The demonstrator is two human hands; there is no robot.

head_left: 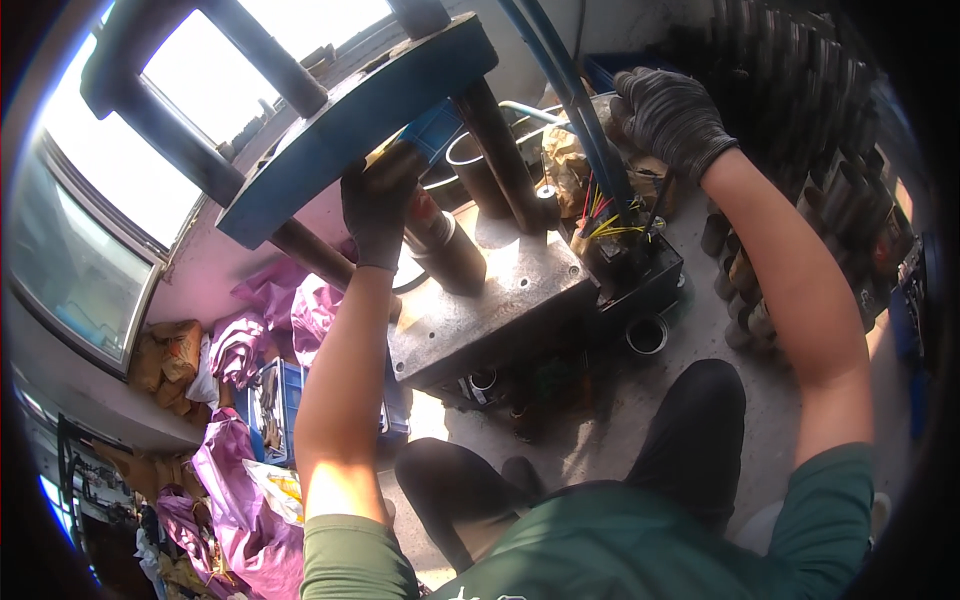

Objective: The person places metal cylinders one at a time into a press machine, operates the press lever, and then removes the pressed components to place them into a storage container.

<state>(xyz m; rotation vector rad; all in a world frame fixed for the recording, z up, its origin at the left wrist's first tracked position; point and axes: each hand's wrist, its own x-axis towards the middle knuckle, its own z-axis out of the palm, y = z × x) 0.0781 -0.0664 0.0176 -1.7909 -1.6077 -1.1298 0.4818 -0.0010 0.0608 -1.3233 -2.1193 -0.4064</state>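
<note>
My left hand point(378, 222), in a dark glove, is raised beneath the thick blue plate point(370, 120) of a press. Its shadowed fingers are closed around a dark metal tube point(397, 162). Beside that hand, a short metal cylinder point(455, 260) with a bright ring near its top stands on the steel block point(500, 310). My right hand point(672, 118), in a grey-black glove, is lifted at the far right of the press, beside blue upright pipes point(580, 100). Its fingers are curled closed; whatever they grip is hidden.
Steel columns point(500, 150) join plate and block. Coloured wires point(612, 225) stick out of a dark box on the right. Many metal tubes point(840, 195) are stacked at far right; one tube point(647, 335) is by the block. Purple sacks point(240, 510) and a blue crate point(280, 410) lie left.
</note>
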